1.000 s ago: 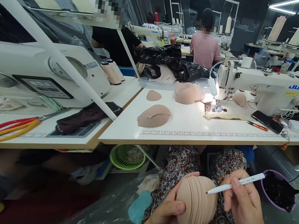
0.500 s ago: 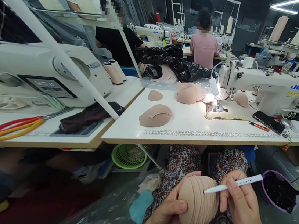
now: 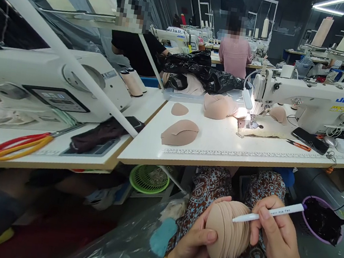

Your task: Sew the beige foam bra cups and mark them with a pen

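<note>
My left hand grips a fanned stack of beige fabric cup pieces above my lap, thumb across the front piece. Between the fingers of my right hand is a white marker pen, held slantwise. Its pale tip is at the upper edges of the stack; whether it touches them I cannot tell. On the table ahead lie a stitched beige cup and a small beige piece. A pile of beige cups sits beside the sewing machine's needle.
A white sewing machine stands on the table, with a black phone and orange-handled snips nearby. Red and yellow scissors lie on the left table. Below are a green basket and a purple bin. Co-workers sit beyond.
The pen tip has shifted slightly left and up along the edges of the stack. My left hand keeps its hold, and the view has moved a little.
</note>
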